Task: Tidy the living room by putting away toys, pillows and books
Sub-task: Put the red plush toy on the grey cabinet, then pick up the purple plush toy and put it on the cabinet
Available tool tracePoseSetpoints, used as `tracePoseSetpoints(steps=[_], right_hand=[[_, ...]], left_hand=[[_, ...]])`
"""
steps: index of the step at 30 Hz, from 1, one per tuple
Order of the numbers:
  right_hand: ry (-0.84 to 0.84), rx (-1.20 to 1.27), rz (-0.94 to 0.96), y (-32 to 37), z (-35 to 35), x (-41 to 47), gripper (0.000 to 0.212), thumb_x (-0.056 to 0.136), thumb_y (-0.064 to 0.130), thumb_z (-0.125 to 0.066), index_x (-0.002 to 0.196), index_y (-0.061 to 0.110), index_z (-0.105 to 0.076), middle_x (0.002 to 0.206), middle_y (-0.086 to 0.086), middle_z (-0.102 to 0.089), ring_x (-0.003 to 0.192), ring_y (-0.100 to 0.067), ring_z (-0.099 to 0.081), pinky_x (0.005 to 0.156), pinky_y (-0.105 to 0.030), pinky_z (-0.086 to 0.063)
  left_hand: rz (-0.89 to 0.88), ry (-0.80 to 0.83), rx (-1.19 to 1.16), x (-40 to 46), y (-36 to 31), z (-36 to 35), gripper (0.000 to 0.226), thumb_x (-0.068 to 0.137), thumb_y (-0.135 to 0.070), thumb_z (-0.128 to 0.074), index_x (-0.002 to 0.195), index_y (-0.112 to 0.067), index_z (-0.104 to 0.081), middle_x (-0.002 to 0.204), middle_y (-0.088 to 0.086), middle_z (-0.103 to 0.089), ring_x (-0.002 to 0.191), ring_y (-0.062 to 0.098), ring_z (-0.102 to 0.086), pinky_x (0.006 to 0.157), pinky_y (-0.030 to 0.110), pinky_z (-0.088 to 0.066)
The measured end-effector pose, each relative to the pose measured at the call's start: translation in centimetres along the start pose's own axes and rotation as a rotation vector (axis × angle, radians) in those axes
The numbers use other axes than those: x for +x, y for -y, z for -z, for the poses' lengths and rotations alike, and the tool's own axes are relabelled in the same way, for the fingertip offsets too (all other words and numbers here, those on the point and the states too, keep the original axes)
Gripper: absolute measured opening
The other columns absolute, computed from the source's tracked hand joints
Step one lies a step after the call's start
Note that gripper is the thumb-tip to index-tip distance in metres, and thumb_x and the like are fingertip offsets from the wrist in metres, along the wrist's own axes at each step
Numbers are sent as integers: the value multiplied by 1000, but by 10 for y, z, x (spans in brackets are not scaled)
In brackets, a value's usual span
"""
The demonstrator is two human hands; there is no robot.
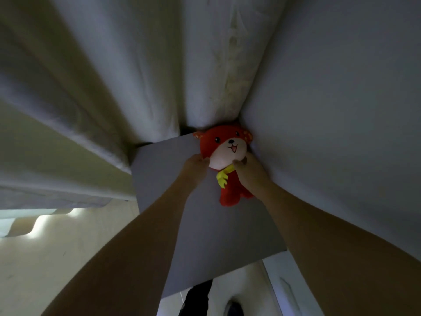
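A red plush animal (225, 147) with a white face and a yellow scarf sits upright on a grey flat surface (205, 224), tucked into the corner where the curtain meets the wall. My left hand (196, 164) grips the toy at the left side of its face. Over on the toy's right side, my right hand (248, 172) holds it at the neck and body. Both arms reach forward from the bottom of the view. The toy's right arm and side are hidden behind my right hand.
Pale curtains (114, 76) hang in folds behind and to the left of the grey surface. A plain wall (341, 110) rises on the right. Below the surface's front edge I see light floor (45, 258) and my dark trouser leg (198, 297).
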State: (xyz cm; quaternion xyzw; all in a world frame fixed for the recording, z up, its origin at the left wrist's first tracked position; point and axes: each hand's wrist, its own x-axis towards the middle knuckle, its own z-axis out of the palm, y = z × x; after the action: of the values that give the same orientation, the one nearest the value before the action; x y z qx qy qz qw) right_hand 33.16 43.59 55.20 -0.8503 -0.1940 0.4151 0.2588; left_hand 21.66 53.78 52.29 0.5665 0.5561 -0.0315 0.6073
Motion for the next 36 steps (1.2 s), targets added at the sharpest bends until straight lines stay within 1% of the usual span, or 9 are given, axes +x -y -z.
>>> tracePoseSetpoints(steps=[2, 4, 6, 11, 14, 20, 23, 29, 36], right_hand=[[-19, -84, 33, -3, 3, -20, 42, 93, 26, -52, 133, 12, -48, 129, -9, -56, 120, -27, -53, 98, -36, -45], [-38, -129, 81, -2, 8, -47, 39, 92, 21, -53, 130, 13, -49, 126, -8, -56, 116, -24, -55, 92, -31, -46], [-35, -182, 109, -1, 13, -83, 41, 92, 23, -53, 131, 11, -47, 128, -8, -54, 119, -25, -53, 98, -35, -46], [10, -291, 205, 2, 12, -183, 55, 93, 27, -53, 142, 8, -37, 143, -13, -43, 130, -29, -42, 108, -37, -34], [102, -394, 311, 4, -2, -239, 57, 95, 20, -51, 146, 2, -31, 148, -15, -38, 135, -29, -36, 107, -32, -29], [284, -555, 509, 10, -55, -340, 65, 96, 22, -51, 150, 2, -20, 155, -17, -25, 142, -32, -27, 114, -40, -26], [318, -660, 631, 17, -91, -383, 67, 96, 24, -51, 151, 5, -19, 156, -16, -24, 143, -30, -25, 116, -37, -24], [472, -817, 840, 37, -194, -470, 55, 92, 22, -49, 142, 6, -35, 147, -15, -37, 134, -29, -37, 110, -35, -32], [619, -1002, 1045, 55, -349, -581, 62, 96, 29, -48, 149, 7, -24, 153, -12, -29, 141, -26, -29, 111, -31, -26]], left_hand=[[-26, -12, 106, -20, 0, 7, 26, 103, -21, -43, 120, -10, -59, 103, -1, -50, 100, 19, -47, 68, 16, -41], [-42, -32, 210, -50, 6, 16, 32, 103, -28, -43, 131, -16, -54, 126, 1, -53, 118, 24, -50, 85, 17, -44], [-72, -54, 294, -88, 14, 25, 48, 102, -32, -45, 147, -15, -38, 151, 8, -39, 133, 29, -43, 105, 31, -39], [-201, -123, 558, -190, 38, 51, 54, 102, -31, -43, 151, -11, -29, 157, 10, -29, 143, 27, -30, 117, 34, -23], [-238, -212, 619, -256, 62, 69, 53, 102, -31, -43, 150, -12, -31, 155, 10, -33, 139, 29, -36, 113, 36, -31], [-158, -435, 625, -391, 155, 106, 45, 99, -32, -45, 140, -12, -44, 144, 12, -47, 124, 37, -52, 101, 43, -44], [-90, -512, 600, -443, 199, 127, 49, 100, -31, -45, 144, -10, -38, 149, 12, -41, 131, 34, -45, 105, 40, -39], [50, -690, 416, -535, 304, 179, 50, 100, -29, -45, 145, -8, -37, 152, 10, -37, 135, 30, -41, 107, 41, -38], [219, -808, 278, -630, 450, 253, 52, 101, -29, -43, 148, -10, -32, 155, 8, -32, 139, 27, -36, 109, 36, -32]])
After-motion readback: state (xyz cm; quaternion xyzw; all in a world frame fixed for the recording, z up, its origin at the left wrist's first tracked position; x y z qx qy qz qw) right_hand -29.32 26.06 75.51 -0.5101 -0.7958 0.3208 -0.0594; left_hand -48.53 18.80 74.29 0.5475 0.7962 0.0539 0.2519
